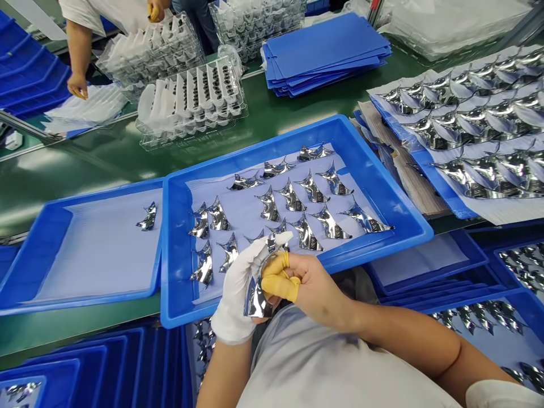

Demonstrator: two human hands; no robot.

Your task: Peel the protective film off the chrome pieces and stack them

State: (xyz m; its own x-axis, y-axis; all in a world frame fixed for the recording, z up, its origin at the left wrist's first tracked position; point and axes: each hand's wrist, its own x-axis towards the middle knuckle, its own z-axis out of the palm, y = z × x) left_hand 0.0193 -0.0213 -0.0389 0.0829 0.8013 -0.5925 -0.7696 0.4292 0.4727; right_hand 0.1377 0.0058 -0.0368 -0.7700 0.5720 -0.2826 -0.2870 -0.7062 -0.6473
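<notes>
My left hand (240,297), in a white glove, is closed around a shiny chrome part (256,300) and holds it near my body. Yellow finger covers are on my right hand (293,279), whose fingers are bent and pressed against that same part. Just what the right fingertips pinch is hidden. Both hands are over the near edge of a blue tray (170,255). Several similar curved, pointed chrome parts (332,222) lie in loose rows on the tray's white sheet (242,212).
To the left, a second blue tray (46,238) carries one chrome part (148,217). Clear plastic trays of parts (191,102) and stacked blue sheets (323,51) stand behind. Rows of chrome parts (476,124) lie at right. Across the bench is another person's hand (77,85).
</notes>
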